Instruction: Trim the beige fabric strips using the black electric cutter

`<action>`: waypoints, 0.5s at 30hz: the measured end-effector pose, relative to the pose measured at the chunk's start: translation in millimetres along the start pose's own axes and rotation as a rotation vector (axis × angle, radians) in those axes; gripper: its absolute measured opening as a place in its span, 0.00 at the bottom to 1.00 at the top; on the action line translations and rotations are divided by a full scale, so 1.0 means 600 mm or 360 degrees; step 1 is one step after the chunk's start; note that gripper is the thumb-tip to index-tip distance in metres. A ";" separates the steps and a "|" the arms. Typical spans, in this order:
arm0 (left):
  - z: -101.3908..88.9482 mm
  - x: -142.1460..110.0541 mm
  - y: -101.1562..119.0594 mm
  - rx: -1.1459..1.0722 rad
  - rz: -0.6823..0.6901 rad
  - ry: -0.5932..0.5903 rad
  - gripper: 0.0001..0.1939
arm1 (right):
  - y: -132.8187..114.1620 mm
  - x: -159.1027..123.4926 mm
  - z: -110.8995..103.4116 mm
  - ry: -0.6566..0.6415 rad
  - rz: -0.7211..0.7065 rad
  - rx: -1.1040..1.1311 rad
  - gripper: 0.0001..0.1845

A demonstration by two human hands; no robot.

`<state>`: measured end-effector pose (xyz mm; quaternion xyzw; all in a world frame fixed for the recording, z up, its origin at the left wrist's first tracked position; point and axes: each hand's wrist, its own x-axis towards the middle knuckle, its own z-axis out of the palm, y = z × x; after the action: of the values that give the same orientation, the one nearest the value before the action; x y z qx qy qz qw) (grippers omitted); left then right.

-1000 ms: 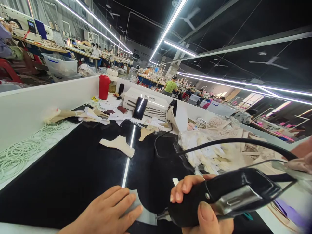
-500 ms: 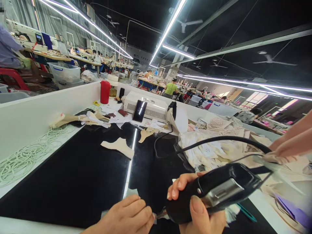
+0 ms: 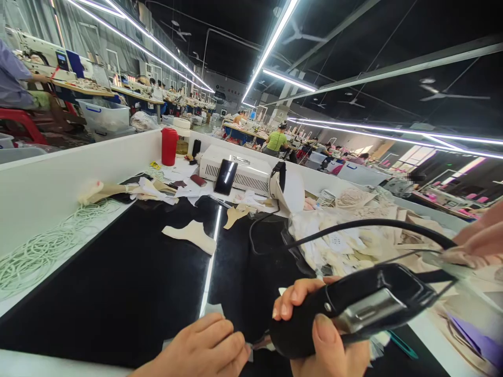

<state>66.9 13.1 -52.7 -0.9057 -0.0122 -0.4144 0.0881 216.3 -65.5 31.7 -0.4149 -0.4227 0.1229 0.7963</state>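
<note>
**Hot tool pinned to a fabric scrap at the near edge**

While coils of white cord [image 3: 43, 246] lie loose along the left of the black worktop [image 3: 118, 283], out of the way of the hands, the left hand [image 3: 196, 350] presses flat on a small pale fabric piece [image 3: 214, 310] at the near edge, fingertips bunched beside the tool's metal tip, apparently to keep the scrap from shifting. Just right of it, the right hand [image 3: 314, 335] has its grip wrapped firmly around a black handheld tool [image 3: 353, 309], thumb over the body, nose angled down toward the scrap. Its black cable [image 3: 369, 225] arches back over a heap of cream fabric pieces [image 3: 353, 246], which sits within reach. Farther back stand a red cup [image 3: 169, 146], a white machine box [image 3: 239, 173] and a dark phone [image 3: 225, 177] leaned against it. At the far right, another person's hand [image 3: 477, 243] touches the fabric. No brand, label or writing can be read anywhere.
</note>
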 end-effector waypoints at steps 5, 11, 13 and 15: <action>0.001 -0.003 0.000 -0.0003 0.0012 -0.0039 0.07 | -0.011 -0.002 0.013 0.0180 0.0155 -0.0033 0.17; -0.013 0.006 0.001 -0.0101 -0.0054 -0.0076 0.09 | -0.019 -0.005 0.007 0.0061 0.0059 0.0037 0.17; -0.016 0.008 0.001 -0.0113 -0.0053 -0.0080 0.09 | -0.017 -0.009 0.007 0.0125 0.0096 0.0032 0.18; -0.014 0.007 0.000 -0.0106 -0.0052 -0.0072 0.07 | -0.014 -0.013 0.006 0.0163 0.0120 0.0019 0.18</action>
<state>63.6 11.2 -44.1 -0.9170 -0.0152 -0.3953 0.0509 207.3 -72.9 35.1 -0.4315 -0.3646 0.1340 0.8142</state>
